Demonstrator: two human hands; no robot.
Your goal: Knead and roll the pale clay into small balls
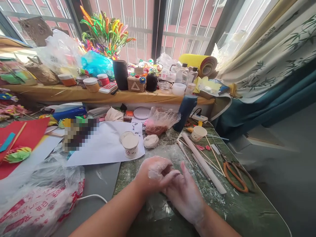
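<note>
L hand (154, 171) and R hand (185, 195) are meeting over the worktop (258, 214), both showing white powdery residue; L hand's grip is curling inward, its fingers touching R hand; R hand is facing palm up, fingers partly bent, thumb standing up; can't tell if either grip is clenched on anything, as the space btwn palms is hidden; white lump (151, 141) is lying just beyond L hand, near the R edge of the white paper (103, 148), apart from both hands; can't tell if it is touching the paper. Clear sheet (165, 210) is lying flat under the hands, w/ white specks about; paper cup w/ pale contents (130, 144) is standing on the white paper, L of the lump; clear bag w/ reddish-brown contents (159, 123) is sitting behind the lump; blue bottle (185, 112) is leaning slightly nearby. R side: pale rod (204, 163) is lying diagonally among thin sticks; scissors w/ orange-brown handles (235, 177) are resting farther R; second paper cup (198, 133) is standing near the rod's far end.
</note>
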